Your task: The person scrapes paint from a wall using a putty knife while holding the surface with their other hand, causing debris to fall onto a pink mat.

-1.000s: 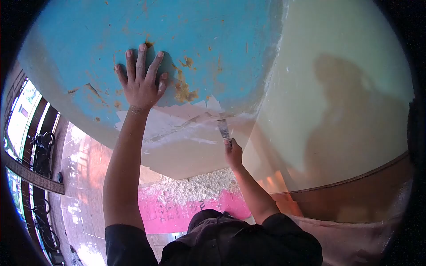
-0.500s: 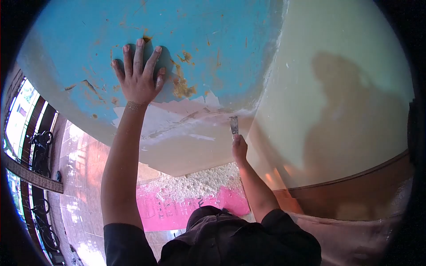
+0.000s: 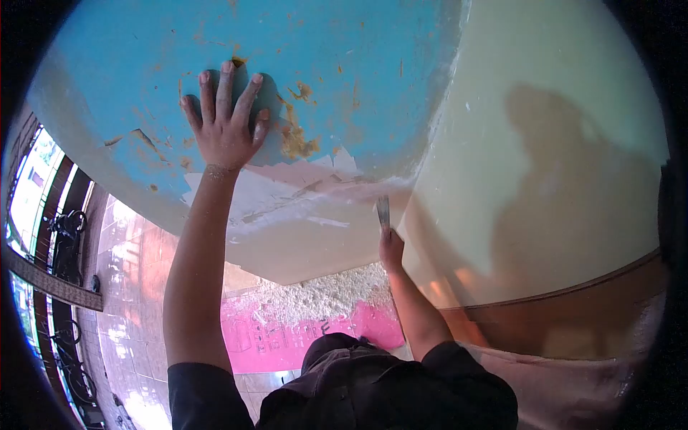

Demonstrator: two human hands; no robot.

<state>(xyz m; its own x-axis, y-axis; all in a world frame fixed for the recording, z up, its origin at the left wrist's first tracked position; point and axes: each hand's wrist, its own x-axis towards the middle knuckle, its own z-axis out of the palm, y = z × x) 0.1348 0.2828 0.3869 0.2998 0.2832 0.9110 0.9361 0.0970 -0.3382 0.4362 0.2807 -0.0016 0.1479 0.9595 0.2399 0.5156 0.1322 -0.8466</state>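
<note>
My left hand [image 3: 228, 132] lies flat with spread fingers on the blue painted wall [image 3: 344, 64], beside brown scraped patches. My right hand [image 3: 391, 249] is wrapped round the handle of a scraper [image 3: 383, 211], whose metal blade points up near the lower right corner of the wall. Whether the blade touches the wall cannot be made out. Between the two hands runs a band of pale, scraped surface [image 3: 287, 188] with ragged paint edges and white streaks. Below it the wall is beige.
White flakes [image 3: 322, 292] are heaped on the floor at the wall's foot, partly over a pink sheet [image 3: 279, 340]. A pale green wall [image 3: 473, 193] bearing a shadow stands at the right, with a brown base [image 3: 559, 322]. Bicycles [image 3: 68, 358] are at far left.
My right hand and the scraper have moved slightly down and to the right, and the blade has turned more edge-on. My left hand stays in the same spot.
</note>
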